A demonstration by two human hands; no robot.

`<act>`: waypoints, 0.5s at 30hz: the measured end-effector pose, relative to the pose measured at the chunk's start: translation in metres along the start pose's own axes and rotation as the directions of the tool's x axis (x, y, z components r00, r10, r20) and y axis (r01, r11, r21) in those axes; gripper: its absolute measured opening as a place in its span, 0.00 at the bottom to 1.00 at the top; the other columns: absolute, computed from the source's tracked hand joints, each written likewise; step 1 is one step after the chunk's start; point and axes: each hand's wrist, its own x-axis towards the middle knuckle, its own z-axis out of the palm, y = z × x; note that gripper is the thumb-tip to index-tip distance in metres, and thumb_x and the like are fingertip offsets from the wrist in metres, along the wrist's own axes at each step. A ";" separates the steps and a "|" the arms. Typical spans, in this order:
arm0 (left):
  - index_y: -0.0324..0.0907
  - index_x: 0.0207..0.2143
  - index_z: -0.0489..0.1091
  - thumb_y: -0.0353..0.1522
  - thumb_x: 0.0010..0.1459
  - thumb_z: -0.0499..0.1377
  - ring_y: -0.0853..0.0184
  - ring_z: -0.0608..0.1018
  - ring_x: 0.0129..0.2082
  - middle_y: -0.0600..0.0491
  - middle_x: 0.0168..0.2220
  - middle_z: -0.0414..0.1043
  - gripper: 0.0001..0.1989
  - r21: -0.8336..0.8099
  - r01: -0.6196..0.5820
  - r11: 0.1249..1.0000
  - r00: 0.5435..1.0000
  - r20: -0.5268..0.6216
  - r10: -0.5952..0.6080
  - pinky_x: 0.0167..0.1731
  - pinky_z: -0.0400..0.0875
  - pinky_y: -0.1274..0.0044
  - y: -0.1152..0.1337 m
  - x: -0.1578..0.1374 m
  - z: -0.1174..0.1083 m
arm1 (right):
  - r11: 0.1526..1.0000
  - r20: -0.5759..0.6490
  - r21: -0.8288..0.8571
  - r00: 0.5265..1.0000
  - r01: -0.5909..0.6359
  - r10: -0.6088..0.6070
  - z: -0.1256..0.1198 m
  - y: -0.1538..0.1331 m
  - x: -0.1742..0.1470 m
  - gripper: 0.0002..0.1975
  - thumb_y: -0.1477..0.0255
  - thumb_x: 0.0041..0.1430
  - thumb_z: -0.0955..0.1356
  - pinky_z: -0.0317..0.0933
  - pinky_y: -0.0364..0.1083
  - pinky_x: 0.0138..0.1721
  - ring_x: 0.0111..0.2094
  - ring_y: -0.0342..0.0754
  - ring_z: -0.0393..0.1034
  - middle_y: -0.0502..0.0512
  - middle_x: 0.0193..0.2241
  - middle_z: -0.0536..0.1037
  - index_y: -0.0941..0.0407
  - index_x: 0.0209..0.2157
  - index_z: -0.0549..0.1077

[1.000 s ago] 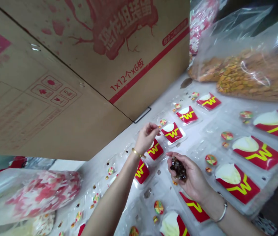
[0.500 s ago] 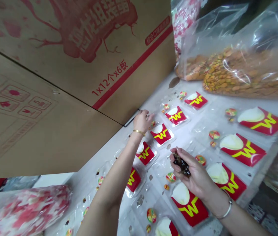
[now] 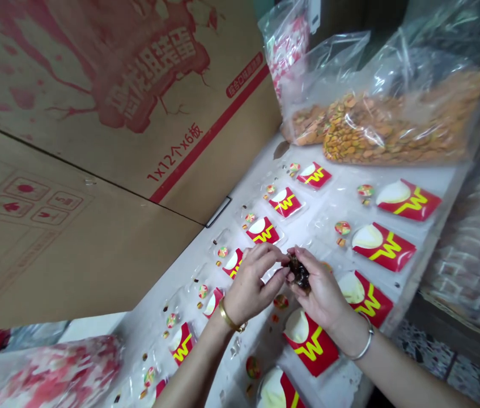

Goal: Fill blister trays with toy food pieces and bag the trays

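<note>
Small, shiny, dark brown pieces (image 3: 300, 276) sit in the cupped right hand (image 3: 323, 299), over the white bench (image 3: 447, 178). They look light, maybe slippery: best pinch one by its sides. The left hand (image 3: 251, 286) has fingers nearly together there; I can't tell if it holds one.

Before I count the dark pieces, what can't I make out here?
In the head view:
Dark pieces: number unclear; the right hand and the pile itself cover some.
Left hand: whether it grips a piece is unclear; its fingertips overlap the pile.
Red pouch at the bottom edge: lower part cut off.
Pink-and-white bag: cut off by the left edge.
</note>
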 end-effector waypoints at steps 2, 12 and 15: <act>0.47 0.40 0.70 0.34 0.60 0.54 0.63 0.72 0.41 0.49 0.40 0.72 0.07 0.024 -0.028 0.999 1.000 0.012 0.028 0.44 0.62 0.69 0.002 0.005 0.004 | 1.000 -0.001 -0.003 1.000 -0.004 0.004 -0.003 -0.003 -0.002 0.11 0.66 0.50 0.72 0.50 0.34 0.16 0.20 0.35 0.61 0.45 0.24 0.69 0.54 0.33 0.70; 0.41 0.35 0.67 0.36 0.59 0.56 0.69 0.72 0.32 0.51 0.34 0.72 0.08 -0.448 0.189 0.874 0.944 -0.160 -0.287 0.34 0.66 0.78 -0.034 0.061 0.001 | 0.996 0.102 -0.079 0.994 0.043 -0.035 -0.014 -0.041 -0.004 0.10 0.65 0.55 0.70 0.45 0.35 0.17 0.23 0.37 0.59 0.49 0.29 0.71 0.53 0.37 0.70; 0.40 0.32 0.68 0.34 0.56 0.57 0.72 0.71 0.28 0.54 0.30 0.71 0.06 -0.276 0.213 0.937 0.889 -0.343 -0.304 0.29 0.64 0.80 -0.075 0.108 -0.009 | 0.985 0.020 -0.164 0.999 0.051 -0.048 -0.019 -0.054 -0.003 0.11 0.62 0.55 0.69 0.49 0.35 0.20 0.25 0.37 0.61 0.48 0.31 0.71 0.52 0.38 0.70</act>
